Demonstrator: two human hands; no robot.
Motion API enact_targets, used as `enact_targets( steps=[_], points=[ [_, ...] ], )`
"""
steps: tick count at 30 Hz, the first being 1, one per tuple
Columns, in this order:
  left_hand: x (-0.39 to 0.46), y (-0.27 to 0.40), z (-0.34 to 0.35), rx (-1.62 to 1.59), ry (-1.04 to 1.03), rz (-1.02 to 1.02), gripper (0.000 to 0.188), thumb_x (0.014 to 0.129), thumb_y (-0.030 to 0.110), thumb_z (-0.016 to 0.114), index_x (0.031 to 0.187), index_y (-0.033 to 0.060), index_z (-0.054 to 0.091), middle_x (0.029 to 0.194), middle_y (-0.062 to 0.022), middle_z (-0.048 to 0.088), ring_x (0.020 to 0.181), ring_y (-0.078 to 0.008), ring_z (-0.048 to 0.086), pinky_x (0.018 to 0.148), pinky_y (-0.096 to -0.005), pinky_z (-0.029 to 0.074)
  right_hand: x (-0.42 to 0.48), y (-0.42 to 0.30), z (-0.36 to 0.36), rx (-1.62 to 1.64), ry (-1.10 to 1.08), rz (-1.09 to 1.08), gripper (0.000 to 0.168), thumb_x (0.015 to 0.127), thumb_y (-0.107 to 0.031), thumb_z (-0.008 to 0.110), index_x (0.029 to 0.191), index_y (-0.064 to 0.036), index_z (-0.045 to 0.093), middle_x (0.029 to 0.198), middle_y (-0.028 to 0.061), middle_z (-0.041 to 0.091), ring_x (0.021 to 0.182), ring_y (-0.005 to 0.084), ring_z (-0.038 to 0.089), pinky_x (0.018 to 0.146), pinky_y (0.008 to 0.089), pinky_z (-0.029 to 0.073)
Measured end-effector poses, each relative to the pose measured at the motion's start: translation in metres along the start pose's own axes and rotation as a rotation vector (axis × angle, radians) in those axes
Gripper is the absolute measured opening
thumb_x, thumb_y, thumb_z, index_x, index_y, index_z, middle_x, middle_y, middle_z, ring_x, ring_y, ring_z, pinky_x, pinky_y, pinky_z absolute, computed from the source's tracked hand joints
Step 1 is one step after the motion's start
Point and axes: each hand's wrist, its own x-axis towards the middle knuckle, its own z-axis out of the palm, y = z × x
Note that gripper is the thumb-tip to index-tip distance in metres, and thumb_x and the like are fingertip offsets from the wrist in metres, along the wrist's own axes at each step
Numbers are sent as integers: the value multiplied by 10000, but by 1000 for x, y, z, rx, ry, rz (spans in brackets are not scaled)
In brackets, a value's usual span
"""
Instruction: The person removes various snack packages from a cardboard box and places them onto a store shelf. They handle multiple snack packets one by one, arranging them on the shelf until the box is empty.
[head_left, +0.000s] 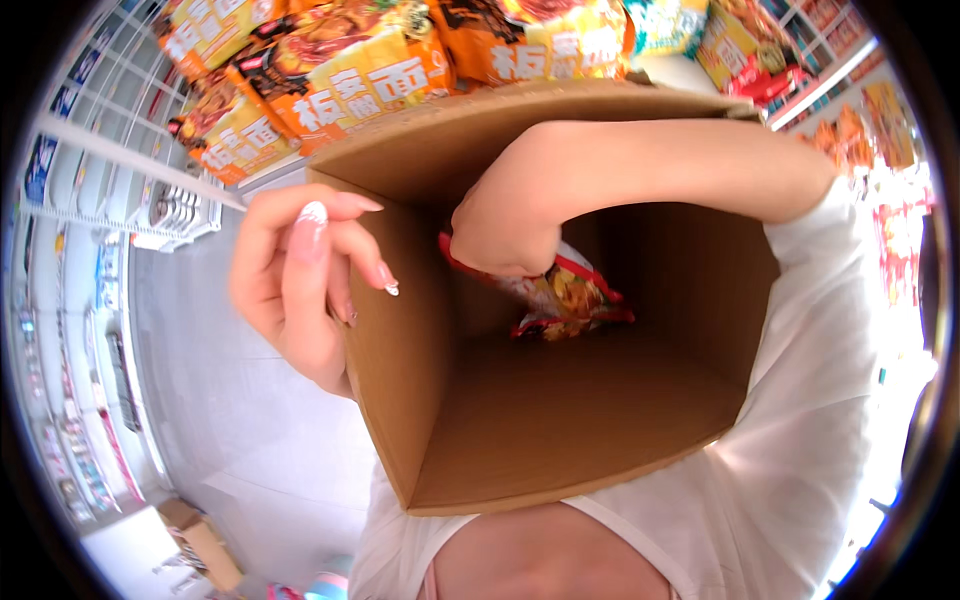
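Observation:
A deep cardboard box (585, 420) stands open towards me, close against my chest. Inside it, my right hand (510, 232) grips the upper end of a red and white plastic food packet (574, 289); the fingers curl down and their tips are hidden. At the box's left wall is my left hand (311, 277), its wrist against the cardboard edge, with bent, parted fingers and nothing between them. Beyond the box's far edge lie orange and yellow noodle packets (360, 82) in a pile.
White wire shelving (97, 172) runs along the left side, beside a grey floor (225, 405). A smaller cardboard box (206, 547) is at the lower left. Green and white packets (667, 26) and red packets (765, 79) lie beyond the box at the upper right.

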Motion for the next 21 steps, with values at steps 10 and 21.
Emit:
enact_targets(
  steps=[10, 21],
  points=[
    [4, 12, -2, -9, -248, -154, 454, 570, 148, 719, 971, -30, 601, 874, -5, 623, 526, 18, 331, 468, -148, 226, -87, 11, -16, 433, 634, -495, 68, 607, -54, 487, 626, -2, 526, 702, 90, 530, 652, 236, 530, 557, 328, 405],
    [12, 9, -15, 499, -476, 79, 503, 575, 351, 768, 965, 53, 656, 742, 3, 633, 638, -172, 320, 624, -280, 320, -100, 22, -24, 709, 960, -445, 424, 715, -320, 373, 914, 43, 464, 960, 140, 499, 895, 246, 490, 763, 335, 361]
  ],
)
